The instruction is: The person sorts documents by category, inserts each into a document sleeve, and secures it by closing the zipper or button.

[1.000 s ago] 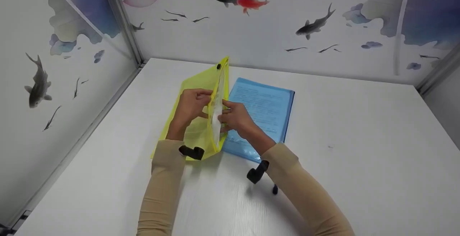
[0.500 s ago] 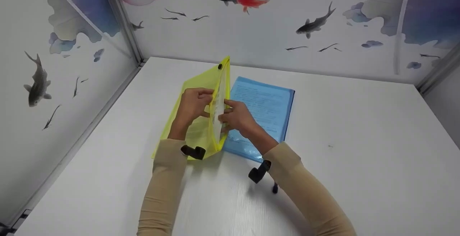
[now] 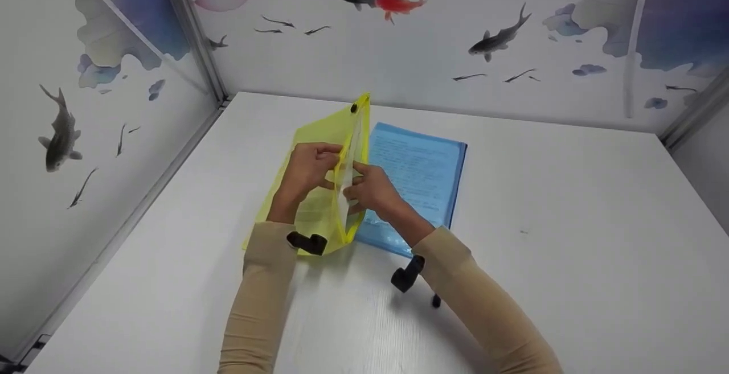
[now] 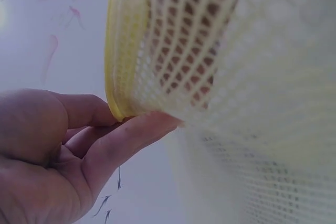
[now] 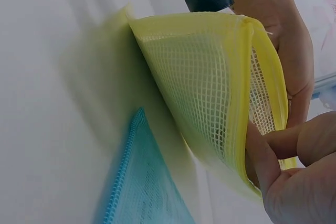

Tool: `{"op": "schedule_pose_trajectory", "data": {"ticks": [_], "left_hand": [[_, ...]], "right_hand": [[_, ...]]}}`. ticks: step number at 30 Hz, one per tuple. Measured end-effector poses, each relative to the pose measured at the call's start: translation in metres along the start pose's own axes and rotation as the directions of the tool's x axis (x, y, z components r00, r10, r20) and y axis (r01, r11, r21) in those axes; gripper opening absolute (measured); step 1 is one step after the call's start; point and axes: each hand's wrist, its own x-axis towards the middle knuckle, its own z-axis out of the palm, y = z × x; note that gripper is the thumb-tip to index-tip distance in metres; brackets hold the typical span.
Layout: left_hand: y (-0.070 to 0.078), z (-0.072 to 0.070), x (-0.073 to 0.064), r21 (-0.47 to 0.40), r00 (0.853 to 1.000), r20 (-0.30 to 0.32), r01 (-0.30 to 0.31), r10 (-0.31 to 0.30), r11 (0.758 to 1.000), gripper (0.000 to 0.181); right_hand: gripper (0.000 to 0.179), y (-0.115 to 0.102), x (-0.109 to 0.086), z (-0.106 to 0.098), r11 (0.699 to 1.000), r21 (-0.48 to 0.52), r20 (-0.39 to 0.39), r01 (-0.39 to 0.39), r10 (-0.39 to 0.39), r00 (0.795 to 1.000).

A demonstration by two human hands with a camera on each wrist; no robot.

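Note:
A yellow mesh document bag (image 3: 319,214) stands tilted on its side, its long mouth gaping to the right. A whitish strip, like paper, shows inside the mouth. My left hand (image 3: 306,170) pinches the left rim of the mouth; in the left wrist view thumb and fingers close on the yellow edging (image 4: 111,72). My right hand (image 3: 373,190) is at the opposite rim, its fingers bent around the edge and partly inside the mouth, as the right wrist view shows. Partly under the yellow bag's right side lies a blue mesh document bag (image 3: 418,175) with a printed sheet showing through.
The white table (image 3: 569,220) extends to both sides and toward me. White panels with painted fish (image 3: 495,41) stand at its back and left. A small dark tab (image 3: 436,300) shows beside my right sleeve (image 3: 472,294).
The yellow bag and my left hand have shifted slightly to the right. Both hands keep their places at the mouth's rims, and the blue bag stays put.

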Motion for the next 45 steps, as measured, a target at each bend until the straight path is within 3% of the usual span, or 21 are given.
{"op": "schedule_pose_trajectory", "data": {"ticks": [7, 14, 22, 31, 37, 38, 40, 43, 45], "left_hand": [[-0.001, -0.003, -0.001, 0.04, 1.0, 0.002, 0.005, -0.006, 0.999, 0.03], [-0.003, -0.008, -0.003, 0.036, 1.0, -0.007, -0.012, 0.012, 0.999, 0.031], [-0.002, -0.005, -0.004, 0.017, 1.0, -0.002, 0.022, -0.022, 1.0, 0.03], [0.0, -0.003, -0.003, -0.006, 0.998, -0.021, 0.055, -0.055, 0.998, 0.029], [0.002, -0.003, -0.001, -0.012, 0.999, -0.019, 0.042, -0.042, 0.999, 0.03], [0.002, -0.002, -0.001, -0.011, 0.999, -0.014, 0.04, -0.04, 0.999, 0.03], [0.001, -0.001, -0.001, -0.012, 0.999, -0.008, 0.036, -0.037, 0.999, 0.029], [0.001, -0.001, -0.002, -0.013, 0.999, 0.0, 0.034, -0.034, 0.999, 0.029], [0.002, -0.001, -0.002, -0.007, 1.0, 0.0, 0.029, -0.029, 1.0, 0.029]], "right_hand": [[0.068, 0.001, 0.002, -0.003, 0.998, 0.048, 0.008, -0.038, 0.038, 0.999], [0.049, -0.003, 0.001, -0.01, 0.997, 0.081, -0.022, -0.016, 0.018, 1.0], [0.03, -0.004, 0.011, -0.03, 0.997, 0.022, -0.144, 0.08, -0.076, 0.987], [0.027, -0.009, 0.029, -0.052, 0.984, -0.105, -0.24, 0.144, -0.166, 0.956], [0.029, -0.018, 0.051, -0.066, 0.968, -0.198, -0.287, 0.157, -0.21, 0.935], [0.032, -0.012, 0.065, -0.072, 0.961, -0.22, -0.289, 0.167, -0.228, 0.93], [0.034, -0.024, 0.06, -0.071, 0.955, -0.251, -0.29, 0.156, -0.228, 0.929], [0.039, -0.027, 0.071, -0.075, 0.948, -0.276, -0.279, 0.157, -0.235, 0.931], [0.039, -0.042, 0.065, -0.075, 0.961, -0.24, -0.249, 0.14, -0.2, 0.947]]}}
